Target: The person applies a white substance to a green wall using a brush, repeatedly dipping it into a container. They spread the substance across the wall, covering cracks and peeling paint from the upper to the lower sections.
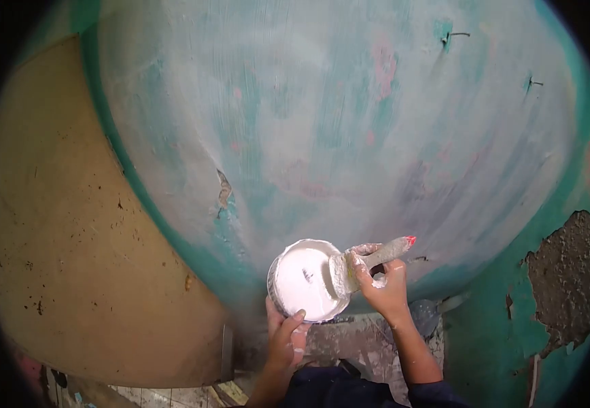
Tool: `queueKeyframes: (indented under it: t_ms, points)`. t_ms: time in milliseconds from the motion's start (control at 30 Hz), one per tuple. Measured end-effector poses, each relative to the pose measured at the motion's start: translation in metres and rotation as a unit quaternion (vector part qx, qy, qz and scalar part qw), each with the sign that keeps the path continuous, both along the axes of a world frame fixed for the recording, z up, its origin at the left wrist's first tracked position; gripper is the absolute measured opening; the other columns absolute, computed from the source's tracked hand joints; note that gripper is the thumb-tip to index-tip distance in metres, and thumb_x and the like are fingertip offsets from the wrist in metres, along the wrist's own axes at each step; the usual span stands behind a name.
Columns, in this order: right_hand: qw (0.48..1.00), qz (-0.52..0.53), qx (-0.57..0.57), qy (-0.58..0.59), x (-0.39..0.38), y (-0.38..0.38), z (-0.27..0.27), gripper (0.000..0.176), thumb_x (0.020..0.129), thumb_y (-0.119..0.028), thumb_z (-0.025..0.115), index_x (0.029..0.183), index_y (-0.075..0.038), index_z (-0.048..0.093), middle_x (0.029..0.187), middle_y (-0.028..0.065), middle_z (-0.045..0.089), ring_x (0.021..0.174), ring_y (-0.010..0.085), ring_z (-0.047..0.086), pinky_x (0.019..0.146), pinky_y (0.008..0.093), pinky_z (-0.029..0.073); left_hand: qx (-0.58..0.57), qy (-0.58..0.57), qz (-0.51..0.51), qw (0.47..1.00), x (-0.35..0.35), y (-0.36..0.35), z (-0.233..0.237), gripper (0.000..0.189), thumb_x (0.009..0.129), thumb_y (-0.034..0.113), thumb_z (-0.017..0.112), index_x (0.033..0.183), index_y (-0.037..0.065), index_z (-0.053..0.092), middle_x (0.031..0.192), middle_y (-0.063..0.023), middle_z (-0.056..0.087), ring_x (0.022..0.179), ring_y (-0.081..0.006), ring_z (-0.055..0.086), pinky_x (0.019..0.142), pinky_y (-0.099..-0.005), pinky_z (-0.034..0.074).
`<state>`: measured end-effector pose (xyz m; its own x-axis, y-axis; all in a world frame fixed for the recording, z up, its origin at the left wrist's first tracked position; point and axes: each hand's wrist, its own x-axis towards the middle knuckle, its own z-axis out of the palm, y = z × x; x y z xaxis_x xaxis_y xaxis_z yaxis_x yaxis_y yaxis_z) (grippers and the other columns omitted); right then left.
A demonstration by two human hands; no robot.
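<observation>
My left hand [286, 334] grips a round bucket of white paint [303, 279] by its lower rim, thumb over the edge and fingers beneath. My right hand [385, 284] is closed around a wide paintbrush [344, 273] whose paint-smeared handle, red at the tip, points up to the right. The brush head lies against the bucket's right rim, its bristle end over the paint. White paint marks the fingers of both hands. In front of them is a wall [295, 163] with streaky whitish paint over turquoise.
Two nails [458, 34] [535, 83] stick out of the wall at upper right, and a crack [223, 189] runs down its left part. A tan board [98, 224] stands at left. On the right turquoise wall, plaster has broken away in a rough grey patch [570, 275]. The floor [336, 343] below is paint-spattered.
</observation>
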<state>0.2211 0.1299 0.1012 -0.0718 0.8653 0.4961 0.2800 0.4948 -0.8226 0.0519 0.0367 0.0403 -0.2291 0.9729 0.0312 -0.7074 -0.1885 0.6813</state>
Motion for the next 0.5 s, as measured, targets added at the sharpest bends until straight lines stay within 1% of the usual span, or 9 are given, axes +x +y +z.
queueKeyframes:
  t_ms: [67, 100, 133, 167, 200, 267, 300, 367, 500]
  points:
    - [0.999, -0.036, 0.017, -0.020, -0.008, -0.004, -0.012, 0.024, 0.078, -0.011, 0.073, 0.098, 0.001, 0.069, 0.079, 0.0099, 0.069, 0.064, 0.0161, 0.064, 0.060, 0.0279, 0.049, 0.005, -0.010, -0.010, 1.000, 0.000, 0.000, -0.002, 0.079, 0.079, 0.004, 0.057, 0.149, 0.009, 0.019, 0.144, -0.0180, 0.035, 0.135, -0.0337, 0.039, 0.108, -0.0545, 0.038]
    - [0.999, -0.035, 0.004, -0.019, -0.009, -0.008, -0.013, 0.024, 0.078, -0.011, 0.073, 0.098, 0.001, 0.069, 0.079, 0.0099, 0.069, 0.064, 0.0161, 0.064, 0.060, 0.0279, 0.049, -0.002, -0.031, -0.010, 0.999, 0.004, -0.004, -0.001, 0.076, 0.079, 0.000, 0.058, 0.146, 0.007, 0.022, 0.141, -0.0172, 0.038, 0.132, -0.0303, 0.041, 0.108, -0.0489, 0.037]
    - [0.998, -0.051, 0.002, -0.042, -0.012, -0.011, -0.012, 0.025, 0.077, -0.011, 0.073, 0.098, 0.000, 0.069, 0.080, 0.0111, 0.069, 0.065, 0.0180, 0.065, 0.061, 0.0289, 0.050, -0.004, -0.055, -0.013, 0.998, 0.005, -0.006, -0.003, 0.072, 0.080, -0.004, 0.059, 0.143, 0.005, 0.025, 0.138, -0.0164, 0.041, 0.130, -0.0268, 0.042, 0.109, -0.0434, 0.035]
    - [0.996, -0.068, 0.000, -0.065, -0.014, -0.013, -0.013, 0.025, 0.076, -0.012, 0.073, 0.098, 0.000, 0.069, 0.080, 0.0123, 0.069, 0.065, 0.0200, 0.066, 0.062, 0.0300, 0.051, -0.013, -0.055, -0.022, 0.998, 0.005, -0.007, -0.003, 0.073, 0.080, -0.005, 0.058, 0.143, 0.005, 0.025, 0.139, -0.0163, 0.041, 0.131, -0.0266, 0.042, 0.110, -0.0434, 0.034]
    - [0.995, -0.071, -0.007, -0.066, -0.016, -0.014, -0.017, 0.025, 0.076, -0.012, 0.073, 0.098, 0.000, 0.069, 0.080, 0.0123, 0.069, 0.065, 0.0200, 0.066, 0.062, 0.0300, 0.051, -0.020, -0.056, -0.025, 0.998, 0.006, -0.009, -0.006, 0.073, 0.080, -0.005, 0.058, 0.143, 0.005, 0.025, 0.139, -0.0163, 0.041, 0.131, -0.0266, 0.042, 0.110, -0.0434, 0.034]
    - [0.995, -0.069, 0.010, -0.075, -0.019, -0.017, -0.024, 0.023, 0.078, -0.012, 0.073, 0.096, 0.001, 0.069, 0.076, 0.0095, 0.068, 0.063, 0.0147, 0.063, 0.059, 0.0280, 0.049, -0.006, -0.054, -0.033, 0.998, 0.010, -0.011, -0.011, 0.074, 0.079, -0.006, 0.057, 0.144, 0.005, 0.024, 0.140, -0.0162, 0.040, 0.131, -0.0267, 0.041, 0.111, -0.0439, 0.033]
    - [0.995, -0.071, 0.005, -0.076, -0.019, -0.018, -0.026, 0.023, 0.078, -0.012, 0.073, 0.096, 0.001, 0.069, 0.076, 0.0095, 0.068, 0.063, 0.0147, 0.063, 0.059, 0.0280, 0.049, -0.011, -0.054, -0.035, 0.998, 0.010, -0.012, -0.014, 0.074, 0.079, -0.006, 0.057, 0.144, 0.005, 0.024, 0.140, -0.0162, 0.040, 0.131, -0.0267, 0.041, 0.111, -0.0439, 0.033]
    - [0.991, -0.067, 0.011, -0.112, -0.019, -0.023, -0.031, 0.025, 0.076, -0.012, 0.074, 0.096, 0.001, 0.070, 0.076, 0.0113, 0.068, 0.062, 0.0181, 0.064, 0.060, 0.0298, 0.050, -0.007, -0.040, -0.056, 0.998, 0.010, -0.015, -0.020, 0.075, 0.079, -0.007, 0.057, 0.145, 0.006, 0.023, 0.141, -0.0159, 0.040, 0.132, -0.0270, 0.041, 0.112, -0.0439, 0.033]
    - [0.987, -0.063, 0.015, -0.145, -0.019, -0.034, -0.031, 0.026, 0.074, -0.013, 0.074, 0.096, 0.001, 0.070, 0.076, 0.0130, 0.068, 0.062, 0.0214, 0.065, 0.061, 0.0310, 0.051, -0.025, -0.039, -0.063, 0.997, 0.015, -0.021, -0.022, 0.075, 0.079, -0.007, 0.057, 0.145, 0.006, 0.022, 0.141, -0.0157, 0.039, 0.133, -0.0272, 0.040, 0.112, -0.0441, 0.032]
